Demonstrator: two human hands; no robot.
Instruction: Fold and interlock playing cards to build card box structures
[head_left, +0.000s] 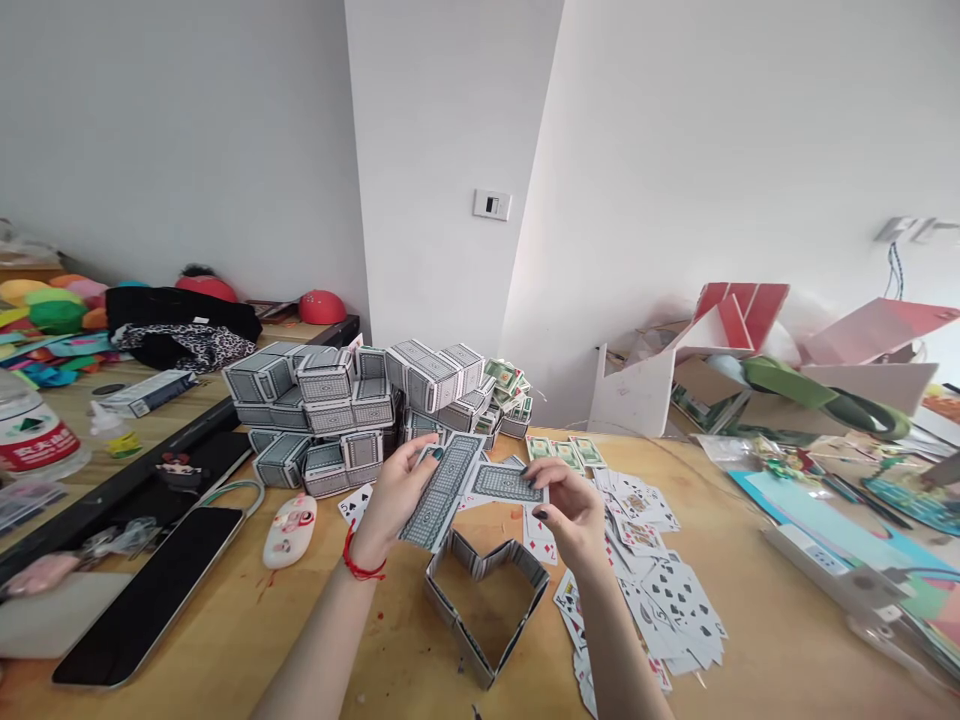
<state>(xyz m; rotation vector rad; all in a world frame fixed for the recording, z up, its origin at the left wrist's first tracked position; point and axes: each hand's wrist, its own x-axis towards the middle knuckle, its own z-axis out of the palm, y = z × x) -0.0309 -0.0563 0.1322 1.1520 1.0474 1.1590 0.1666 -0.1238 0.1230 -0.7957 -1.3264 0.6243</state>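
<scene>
My left hand grips a long grey-patterned playing card piece, back side up, held at a slant with the thumb on top. Whether it is one card or several joined is unclear. In my right hand is another grey-backed playing card, pinched at its right end. The two pieces meet or overlap near the middle. Just below them, a heart-shaped frame of folded cards stands on the table. Loose face-up cards lie beside my right forearm.
Stacked card blocks stand behind my hands, with green cards nearby. To the left are a white mouse, a black-screened device and a bottle. A power strip and cardboard pieces lie right.
</scene>
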